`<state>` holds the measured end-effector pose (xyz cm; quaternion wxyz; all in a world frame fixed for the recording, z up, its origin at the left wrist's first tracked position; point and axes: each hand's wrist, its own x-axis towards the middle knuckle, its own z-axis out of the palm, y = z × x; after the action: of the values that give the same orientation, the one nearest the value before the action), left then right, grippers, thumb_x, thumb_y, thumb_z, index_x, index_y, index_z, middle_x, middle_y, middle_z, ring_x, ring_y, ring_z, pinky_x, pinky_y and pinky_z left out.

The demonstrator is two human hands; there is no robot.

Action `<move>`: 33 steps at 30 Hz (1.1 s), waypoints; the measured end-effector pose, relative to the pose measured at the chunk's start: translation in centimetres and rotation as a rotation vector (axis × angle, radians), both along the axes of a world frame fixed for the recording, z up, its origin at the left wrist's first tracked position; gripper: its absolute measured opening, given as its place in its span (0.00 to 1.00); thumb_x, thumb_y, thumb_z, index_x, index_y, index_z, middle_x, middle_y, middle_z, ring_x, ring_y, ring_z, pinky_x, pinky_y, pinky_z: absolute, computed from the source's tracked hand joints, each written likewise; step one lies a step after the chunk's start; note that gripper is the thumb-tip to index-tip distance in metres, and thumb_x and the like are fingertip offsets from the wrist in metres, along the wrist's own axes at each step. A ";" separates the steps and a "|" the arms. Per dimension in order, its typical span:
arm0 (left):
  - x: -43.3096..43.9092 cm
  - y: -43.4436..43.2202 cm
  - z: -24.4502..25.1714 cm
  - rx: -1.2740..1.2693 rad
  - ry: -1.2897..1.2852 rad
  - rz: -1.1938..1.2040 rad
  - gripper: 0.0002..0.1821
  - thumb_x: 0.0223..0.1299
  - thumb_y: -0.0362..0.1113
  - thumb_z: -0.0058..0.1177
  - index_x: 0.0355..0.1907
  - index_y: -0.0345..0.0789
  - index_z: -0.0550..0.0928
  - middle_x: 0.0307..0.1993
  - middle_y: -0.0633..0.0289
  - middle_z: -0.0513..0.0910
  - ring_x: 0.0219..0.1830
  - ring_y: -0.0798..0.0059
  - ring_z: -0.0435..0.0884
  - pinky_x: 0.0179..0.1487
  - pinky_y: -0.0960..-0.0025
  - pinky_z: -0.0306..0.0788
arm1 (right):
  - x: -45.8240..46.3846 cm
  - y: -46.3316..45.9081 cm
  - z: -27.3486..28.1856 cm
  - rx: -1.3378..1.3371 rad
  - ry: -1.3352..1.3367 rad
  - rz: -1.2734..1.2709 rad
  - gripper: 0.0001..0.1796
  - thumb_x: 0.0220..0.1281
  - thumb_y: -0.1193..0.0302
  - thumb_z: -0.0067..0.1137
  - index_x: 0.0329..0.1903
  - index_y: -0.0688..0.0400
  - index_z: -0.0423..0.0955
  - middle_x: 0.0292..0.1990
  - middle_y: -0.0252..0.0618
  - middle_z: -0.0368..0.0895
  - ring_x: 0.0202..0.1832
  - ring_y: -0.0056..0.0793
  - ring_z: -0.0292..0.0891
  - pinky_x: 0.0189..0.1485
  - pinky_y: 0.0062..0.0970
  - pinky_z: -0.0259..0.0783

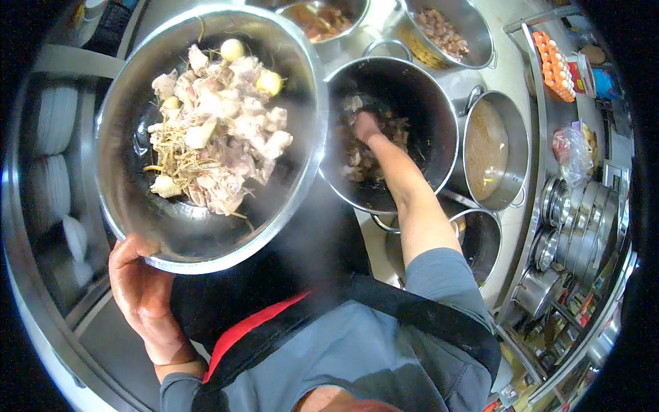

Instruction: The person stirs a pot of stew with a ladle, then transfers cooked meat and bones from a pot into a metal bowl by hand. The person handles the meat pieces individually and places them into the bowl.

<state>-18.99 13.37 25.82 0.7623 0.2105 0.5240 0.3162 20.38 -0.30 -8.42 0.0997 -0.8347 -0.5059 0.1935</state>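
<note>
My left hand point(141, 280) grips the near rim of a wide stainless steel bowl point(131, 206), thumb over the edge. Pale cooked meat and bone pieces point(252, 123) are heaped in it, mixed with stringy yellowish roots or stems point(177, 167) and several pale yellow round pieces point(232, 50). To the right, my right arm reaches down into a deep metal stockpot point(437, 121). Inside, my right hand point(366, 127) is among dark, wet scraps point(399, 134); its fingers are largely hidden, and what they hold cannot be made out.
A pot of brownish liquid point(486, 149) stands right of the stockpot, with another pot point(484, 247) nearer me. Meat pieces fill a pot point(443, 33) at the far side. A steel shelf on the right bears an egg tray point(553, 67) and stacked pans point(582, 226). Plates point(54, 118) stand left.
</note>
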 end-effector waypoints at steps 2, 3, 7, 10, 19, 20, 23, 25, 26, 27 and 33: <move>0.1 0.1 0.0 -0.055 -0.024 -0.009 0.19 0.42 0.21 0.45 0.43 0.26 0.76 0.43 0.52 0.80 0.46 0.60 0.77 0.58 0.59 0.68 | 0.3 1.0 1.8 0.000 0.118 0.119 0.13 0.51 0.66 0.60 0.36 0.61 0.79 0.39 0.55 0.80 0.42 0.51 0.77 0.45 0.39 0.72; 0.3 0.0 0.1 -0.036 -0.032 -0.018 0.20 0.42 0.21 0.45 0.44 0.26 0.75 0.44 0.52 0.79 0.47 0.60 0.77 0.59 0.59 0.68 | 0.4 1.5 2.7 -0.087 0.125 0.106 0.13 0.50 0.66 0.60 0.37 0.61 0.79 0.39 0.54 0.80 0.42 0.51 0.77 0.46 0.38 0.72; 1.1 -0.4 0.7 -0.023 0.082 0.023 0.14 0.47 0.22 0.46 0.40 0.30 0.77 0.37 0.59 0.79 0.40 0.68 0.76 0.52 0.65 0.70 | 0.2 2.6 4.2 -0.079 0.236 -0.059 0.11 0.49 0.69 0.56 0.36 0.59 0.78 0.39 0.52 0.81 0.42 0.49 0.77 0.46 0.39 0.73; 1.4 -0.7 0.9 0.003 0.067 0.009 0.10 0.50 0.23 0.46 0.37 0.32 0.78 0.34 0.62 0.79 0.37 0.72 0.77 0.48 0.68 0.72 | -1.2 2.1 3.5 -0.348 -0.008 0.314 0.09 0.52 0.71 0.53 0.35 0.60 0.79 0.38 0.52 0.81 0.43 0.50 0.77 0.47 0.42 0.73; 0.6 -0.2 0.1 -0.020 -0.010 -0.025 0.19 0.42 0.21 0.45 0.42 0.26 0.76 0.43 0.51 0.79 0.45 0.60 0.77 0.57 0.59 0.69 | 0.2 2.0 3.9 -0.316 0.081 -0.140 0.15 0.48 0.61 0.65 0.32 0.60 0.81 0.36 0.51 0.82 0.41 0.46 0.79 0.44 0.38 0.74; 0.8 -0.3 0.1 -0.014 0.005 -0.029 0.18 0.43 0.22 0.45 0.42 0.26 0.76 0.42 0.53 0.80 0.45 0.62 0.77 0.56 0.60 0.69 | 0.2 1.3 3.7 -0.358 0.098 0.018 0.13 0.50 0.63 0.63 0.33 0.61 0.81 0.37 0.51 0.82 0.42 0.47 0.79 0.45 0.39 0.74; 1.7 -0.6 0.2 -0.015 0.019 -0.046 0.14 0.49 0.23 0.47 0.41 0.29 0.77 0.37 0.59 0.80 0.41 0.69 0.78 0.52 0.65 0.71 | -1.0 -0.2 1.5 -0.357 0.028 0.141 0.14 0.50 0.63 0.59 0.30 0.63 0.81 0.37 0.51 0.82 0.42 0.47 0.79 0.46 0.40 0.74; 2.2 -0.7 0.3 0.003 0.151 -0.063 0.12 0.51 0.24 0.47 0.41 0.30 0.77 0.36 0.61 0.80 0.40 0.71 0.78 0.51 0.66 0.72 | -1.7 -0.7 -0.4 -0.341 0.102 0.083 0.15 0.50 0.63 0.57 0.30 0.63 0.80 0.37 0.53 0.81 0.42 0.49 0.78 0.48 0.40 0.73; 2.3 -0.8 0.3 -0.004 0.078 -0.090 0.14 0.49 0.24 0.47 0.42 0.29 0.77 0.38 0.59 0.80 0.42 0.69 0.77 0.53 0.65 0.71 | -1.5 -0.4 -1.1 -0.332 0.121 0.136 0.15 0.49 0.63 0.57 0.31 0.63 0.80 0.37 0.54 0.81 0.42 0.50 0.78 0.48 0.40 0.73; 2.3 -0.8 0.3 -0.017 0.148 -0.016 0.16 0.48 0.23 0.46 0.44 0.28 0.76 0.40 0.58 0.80 0.43 0.67 0.77 0.54 0.63 0.70 | -1.3 -0.2 -1.3 -0.337 0.108 0.159 0.15 0.49 0.63 0.57 0.32 0.64 0.80 0.37 0.54 0.81 0.42 0.50 0.77 0.48 0.40 0.73; 1.8 -0.8 -0.1 -0.066 0.061 -0.038 0.21 0.42 0.21 0.44 0.45 0.25 0.75 0.45 0.52 0.80 0.48 0.61 0.78 0.59 0.61 0.68 | 6.2 2.3 12.0 -0.456 0.564 0.166 0.17 0.48 0.62 0.64 0.41 0.57 0.79 0.32 0.36 0.81 0.30 0.22 0.77 0.32 0.22 0.74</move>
<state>-17.15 12.58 25.68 0.7584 0.2049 0.5529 0.2777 26.62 1.98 3.56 0.0308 -0.7055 -0.4684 0.5310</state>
